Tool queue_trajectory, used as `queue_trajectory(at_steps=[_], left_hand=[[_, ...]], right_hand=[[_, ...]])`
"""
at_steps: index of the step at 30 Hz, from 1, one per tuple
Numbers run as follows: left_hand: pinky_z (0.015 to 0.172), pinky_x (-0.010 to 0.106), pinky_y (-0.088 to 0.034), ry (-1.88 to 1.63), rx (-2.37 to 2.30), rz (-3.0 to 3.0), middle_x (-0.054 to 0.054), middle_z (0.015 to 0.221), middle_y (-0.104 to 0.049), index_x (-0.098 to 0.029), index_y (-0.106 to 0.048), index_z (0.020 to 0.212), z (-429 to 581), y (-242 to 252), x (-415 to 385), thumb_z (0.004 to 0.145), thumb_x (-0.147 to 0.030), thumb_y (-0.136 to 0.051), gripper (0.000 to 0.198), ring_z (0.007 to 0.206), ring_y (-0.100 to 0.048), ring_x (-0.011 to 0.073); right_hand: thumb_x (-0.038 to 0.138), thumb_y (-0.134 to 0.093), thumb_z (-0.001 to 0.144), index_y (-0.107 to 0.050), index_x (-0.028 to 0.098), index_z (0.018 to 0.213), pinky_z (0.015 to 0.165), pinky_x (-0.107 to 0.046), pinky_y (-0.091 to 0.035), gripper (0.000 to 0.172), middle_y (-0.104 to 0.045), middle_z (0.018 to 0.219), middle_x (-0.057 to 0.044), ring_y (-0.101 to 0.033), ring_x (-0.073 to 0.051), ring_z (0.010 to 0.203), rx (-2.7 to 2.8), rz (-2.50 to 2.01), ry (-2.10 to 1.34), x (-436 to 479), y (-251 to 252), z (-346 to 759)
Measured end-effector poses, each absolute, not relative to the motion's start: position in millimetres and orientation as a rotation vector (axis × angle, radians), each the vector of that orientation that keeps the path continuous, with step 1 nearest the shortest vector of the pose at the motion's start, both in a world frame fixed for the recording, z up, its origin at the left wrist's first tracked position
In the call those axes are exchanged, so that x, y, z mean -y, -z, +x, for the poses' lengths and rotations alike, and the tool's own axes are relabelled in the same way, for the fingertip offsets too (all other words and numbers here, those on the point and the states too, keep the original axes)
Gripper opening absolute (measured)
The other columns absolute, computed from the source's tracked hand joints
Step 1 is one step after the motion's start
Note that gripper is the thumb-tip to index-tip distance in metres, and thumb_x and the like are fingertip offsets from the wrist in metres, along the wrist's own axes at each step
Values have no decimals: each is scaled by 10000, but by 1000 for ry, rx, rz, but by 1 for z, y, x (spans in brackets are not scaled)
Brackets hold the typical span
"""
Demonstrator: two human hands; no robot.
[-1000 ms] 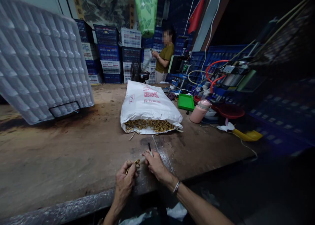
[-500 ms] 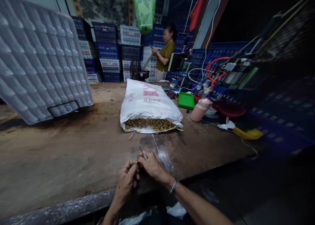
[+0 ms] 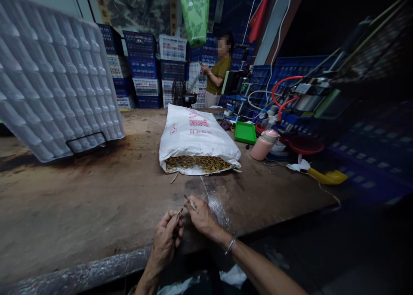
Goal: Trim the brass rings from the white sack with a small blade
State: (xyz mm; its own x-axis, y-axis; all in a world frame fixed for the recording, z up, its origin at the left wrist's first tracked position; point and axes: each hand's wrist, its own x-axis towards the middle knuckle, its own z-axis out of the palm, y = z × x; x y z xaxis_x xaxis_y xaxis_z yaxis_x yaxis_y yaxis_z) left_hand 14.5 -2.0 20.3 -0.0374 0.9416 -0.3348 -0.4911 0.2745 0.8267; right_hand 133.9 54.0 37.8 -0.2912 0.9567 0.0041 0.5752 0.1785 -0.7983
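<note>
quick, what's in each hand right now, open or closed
Left hand: closed, pinching a small gold-coloured piece.
Right hand: closed, holding a slim tool with a thin dark tip.

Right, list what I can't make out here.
Head view:
Small gold-coloured piece: full shape, hidden by left hand.
Slim pale tool: lower part, covered by right hand.
White printed sack: deeper contents, hidden by its upper side.
Translucent ribbed plastic tray: left end, cut off by picture edge.
</note>
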Motion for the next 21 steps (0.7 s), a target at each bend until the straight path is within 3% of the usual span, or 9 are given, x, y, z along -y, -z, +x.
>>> queue_trajectory(at_steps=[3, 7, 12, 17, 21], left_hand=[[334, 126, -226, -1289, -1065, 560, -80, 494, -477, -186, -468, 692, 16, -21, 1, 647, -447, -635, 313, 370, -380, 31], [356, 139, -246, -1324, -1082, 570, -86, 450, -459, -184, -469, 663, 18, -26, 0, 591, -491, -660, 369, 369, -374, 36], [337, 154, -199, -1297, -1154, 677, -88, 425, -461, -190, -455, 645, 15, -22, 1, 624, -522, -619, 371, 324, -300, 27], [360, 141, -209, -1297, -1120, 737, -81, 463, -463, -184, -476, 689, 12, -9, 3, 725, -458, -563, 289, 364, -338, 28], [361, 128, -228, -1305, -1077, 600, -83, 484, -454, -189, -488, 711, 11, -8, 6, 693, -449, -603, 285, 388, -383, 32]], right_hand=[[125, -424, 704, -516, 194, 715, 529, -208, -269, 116, -526, 603, 19, -435, -104, 556, 2189, -1358, -851, -48, -37, 137], [71, -404, 610, -535, 197, 795, 563, -219, -275, 260, -581, 676, -5, -478, -121, 602, 2363, -1288, -727, -41, -36, 137], [82, -392, 618, -538, 197, 875, 592, -226, -287, 317, -609, 735, -23, -521, -140, 664, 2457, -1317, -649, -43, -33, 136], [88, -403, 647, -532, 183, 902, 553, -243, -264, 301, -619, 742, -43, -538, -148, 649, 2549, -1412, -640, -46, -33, 133], [115, -407, 689, -534, 179, 902, 533, -257, -236, 256, -617, 730, -50, -533, -148, 620, 2532, -1467, -572, -49, -28, 127]])
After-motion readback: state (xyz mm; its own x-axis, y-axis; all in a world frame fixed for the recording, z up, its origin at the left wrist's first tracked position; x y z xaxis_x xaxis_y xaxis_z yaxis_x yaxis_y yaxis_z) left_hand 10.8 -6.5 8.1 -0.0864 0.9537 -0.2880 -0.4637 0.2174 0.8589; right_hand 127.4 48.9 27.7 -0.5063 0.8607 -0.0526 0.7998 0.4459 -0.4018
